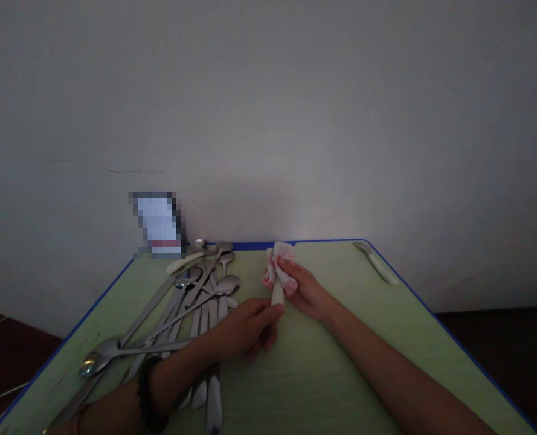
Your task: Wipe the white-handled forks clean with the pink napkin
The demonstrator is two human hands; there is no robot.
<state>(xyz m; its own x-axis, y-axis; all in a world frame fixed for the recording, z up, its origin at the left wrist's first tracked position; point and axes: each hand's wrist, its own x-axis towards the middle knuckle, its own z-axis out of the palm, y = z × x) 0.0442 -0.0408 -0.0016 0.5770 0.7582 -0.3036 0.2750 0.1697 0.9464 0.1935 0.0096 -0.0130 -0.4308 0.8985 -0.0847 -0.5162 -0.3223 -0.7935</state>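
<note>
My left hand (252, 326) is closed around the lower end of a utensil with a cream-white handle (278, 294). A pink and white cloth (281, 266) is folded about the utensil's upper part, so its head is hidden and I cannot tell its kind. My right hand (305, 289) grips this cloth, thumb on top. Beside my left hand lies a loose heap of metal cutlery, with several spoons such as a large spoon (99, 357) and another spoon (228, 285). A white handle (184, 263) sticks out at the heap's far end.
A fork-like utensil with a white handle (383, 269) lies alone near the far right corner of the green table (340, 374). At the far left stands a blurred-out device with a bright screen (159, 220). A grey wall (268, 121) rises behind the table's blue edge.
</note>
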